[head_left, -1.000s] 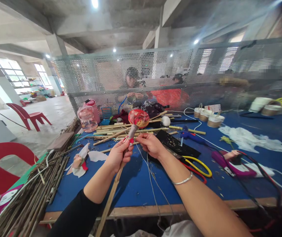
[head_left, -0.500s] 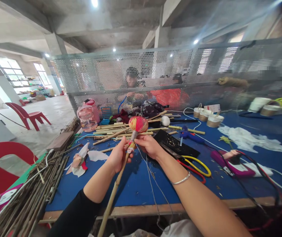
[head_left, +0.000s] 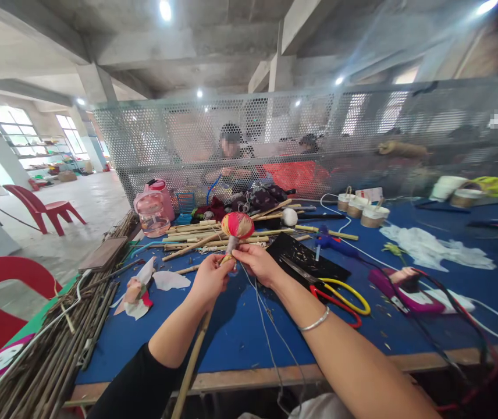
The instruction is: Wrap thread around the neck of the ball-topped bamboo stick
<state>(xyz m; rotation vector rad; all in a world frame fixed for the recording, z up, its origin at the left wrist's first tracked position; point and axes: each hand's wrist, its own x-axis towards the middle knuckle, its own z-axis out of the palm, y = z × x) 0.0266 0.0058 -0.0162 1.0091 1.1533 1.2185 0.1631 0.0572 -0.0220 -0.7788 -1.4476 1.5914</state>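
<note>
Beyond the left hand (head_left: 212,280) and right hand (head_left: 255,263) rose a red-and-yellow bundle (head_left: 237,226) on a stick (head_left: 193,359) that the left gripped, seemingly for steadiness; the right pinched its grey neck (head_left: 232,244), perhaps keeping it snug. Scissors (head_left: 314,283) lay farther right.

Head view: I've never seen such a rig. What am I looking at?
There is no machine: a person works bare-handed, filmed by a head-worn camera looking forward and down. The left hand holds a long pale wooden stick topped by a rounded red-and-yellow bulb. The right hand has its fingertips at the bulb's gray neck; whether they pinch anything is unclear. On the blue tabletop are long scissors with red and yellow handles, a flat black sheet, a small white ball and pale sticks. Beyond stands a perforated metal screen.
</note>
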